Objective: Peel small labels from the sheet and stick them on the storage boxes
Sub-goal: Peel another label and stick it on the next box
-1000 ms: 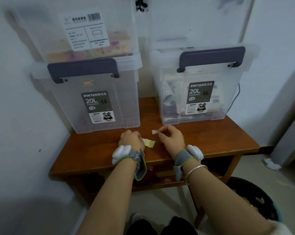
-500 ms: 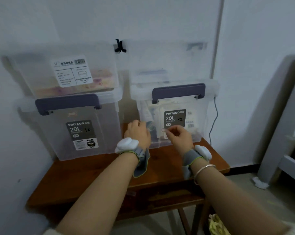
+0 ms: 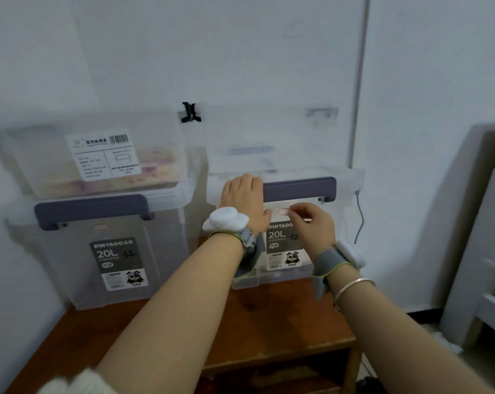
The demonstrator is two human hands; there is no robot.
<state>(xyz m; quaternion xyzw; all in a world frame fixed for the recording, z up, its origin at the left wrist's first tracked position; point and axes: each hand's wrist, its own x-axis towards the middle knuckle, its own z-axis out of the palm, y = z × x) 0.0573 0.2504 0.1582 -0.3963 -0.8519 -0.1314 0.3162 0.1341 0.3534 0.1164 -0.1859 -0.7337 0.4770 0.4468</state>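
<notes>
A brown wooden bench (image 3: 283, 322) stands against the white wall, with a lower shelf (image 3: 269, 376) showing dimly beneath its top. Two clear storage boxes rest directly on it side by side, just apart: the left storage box (image 3: 78, 265) and the right storage box (image 3: 326, 223), each with a purple handle on its lid and a dark "PINYAOO 20L" sticker on its front. The boxes sit toward the back of the bench, and the bare wood in front of them reaches to its front edge.
</notes>
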